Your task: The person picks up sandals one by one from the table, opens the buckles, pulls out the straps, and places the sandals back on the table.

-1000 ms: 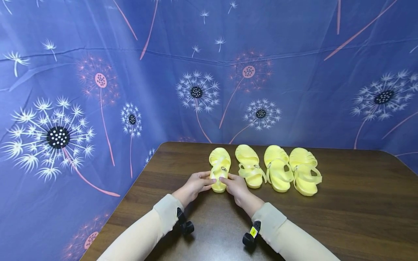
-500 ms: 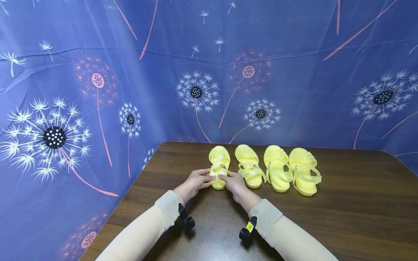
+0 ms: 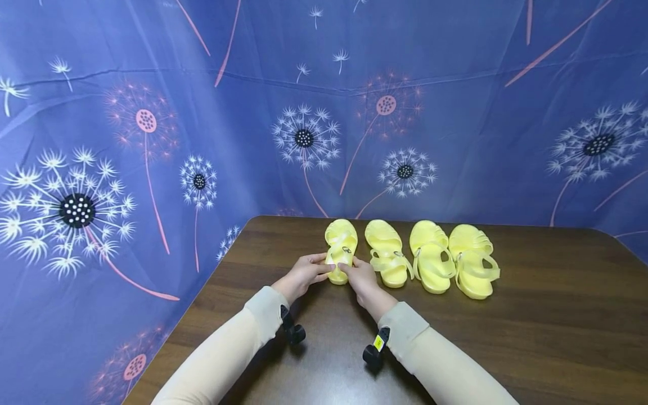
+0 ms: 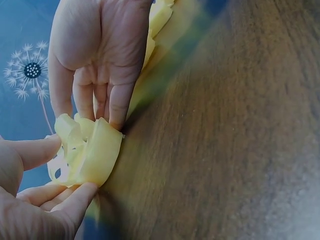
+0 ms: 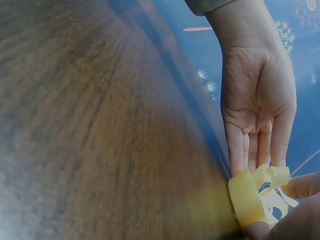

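A yellow jelly sandal stands on the table at the left end of a row, toe toward the back. My left hand grips the left side of its heel, thumb over the strap. From the other side my right hand grips the heel the same way. In the left wrist view, the sandal's heel sits low on the wood, between the thumb and fingers of the left hand. The right wrist view has the heel from the other side, partly covered by the right hand.
Just right of the held sandal stands a second yellow sandal, then a third and another, all toe to the back. The brown wooden table ends at a blue dandelion-print curtain.
Both hands have pushed the left sandal a little away from me along the table, its toe now level with the other sandals' toes. The head view has tilted slightly down.
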Available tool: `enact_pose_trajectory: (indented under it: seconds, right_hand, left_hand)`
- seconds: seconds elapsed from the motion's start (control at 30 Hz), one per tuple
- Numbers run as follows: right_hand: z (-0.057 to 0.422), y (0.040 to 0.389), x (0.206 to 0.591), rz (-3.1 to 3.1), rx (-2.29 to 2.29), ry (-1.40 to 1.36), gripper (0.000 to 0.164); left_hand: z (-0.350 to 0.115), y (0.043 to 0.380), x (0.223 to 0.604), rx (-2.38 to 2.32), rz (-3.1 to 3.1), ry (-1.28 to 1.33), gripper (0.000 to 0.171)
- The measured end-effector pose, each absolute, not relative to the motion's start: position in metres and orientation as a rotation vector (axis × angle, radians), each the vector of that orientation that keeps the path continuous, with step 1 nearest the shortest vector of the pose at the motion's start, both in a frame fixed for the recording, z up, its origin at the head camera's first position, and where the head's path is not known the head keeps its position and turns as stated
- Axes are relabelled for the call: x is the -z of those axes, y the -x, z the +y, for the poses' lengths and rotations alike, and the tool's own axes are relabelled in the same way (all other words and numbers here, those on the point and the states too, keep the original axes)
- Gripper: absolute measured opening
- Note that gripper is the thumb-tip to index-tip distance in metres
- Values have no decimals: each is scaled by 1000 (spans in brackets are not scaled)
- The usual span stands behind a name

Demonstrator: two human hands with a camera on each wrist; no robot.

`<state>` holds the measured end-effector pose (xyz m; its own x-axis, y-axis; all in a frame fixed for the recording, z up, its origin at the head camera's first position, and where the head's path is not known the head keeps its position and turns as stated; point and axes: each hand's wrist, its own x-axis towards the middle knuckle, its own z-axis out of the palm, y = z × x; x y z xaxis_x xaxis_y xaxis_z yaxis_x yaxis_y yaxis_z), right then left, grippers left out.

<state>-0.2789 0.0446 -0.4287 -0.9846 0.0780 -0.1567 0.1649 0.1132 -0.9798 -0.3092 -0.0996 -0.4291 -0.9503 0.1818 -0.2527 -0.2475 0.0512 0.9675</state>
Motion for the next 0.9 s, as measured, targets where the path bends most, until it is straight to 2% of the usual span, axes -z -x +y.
enact_pose_trajectory:
  seconds: [0.63, 0.9]
  right_hand:
    - [41, 288, 425, 2300, 1983, -292, 55]
    - [43, 288, 420, 2267, 2004, -361, 62]
  left_hand:
    - [-98, 316, 424, -1946, 2043, 86, 56]
    - [-101, 316, 419, -1979, 2037, 74, 55]
